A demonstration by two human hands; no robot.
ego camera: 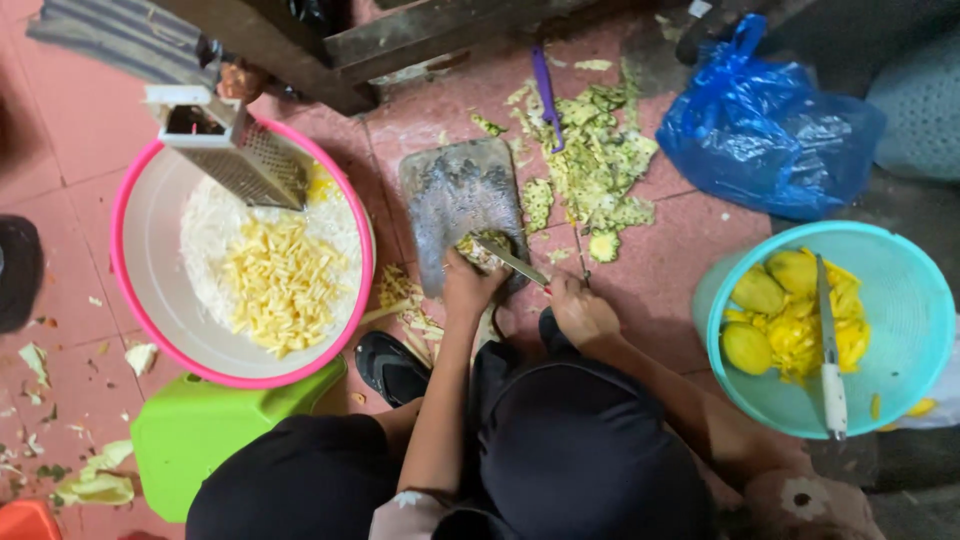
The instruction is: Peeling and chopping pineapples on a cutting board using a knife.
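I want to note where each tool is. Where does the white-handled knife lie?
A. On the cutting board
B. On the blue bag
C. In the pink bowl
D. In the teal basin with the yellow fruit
D: the white-handled knife rests across the teal basin, over the yellow fruit.

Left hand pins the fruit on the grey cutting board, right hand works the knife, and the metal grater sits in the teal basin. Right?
Not quite. The head view shows the metal box grater leaning in the pink-rimmed white basin of shredded yellow strips, not the teal one. The rest holds: the left hand pins the fruit piece on the grey cutting board, the right hand works the knife.
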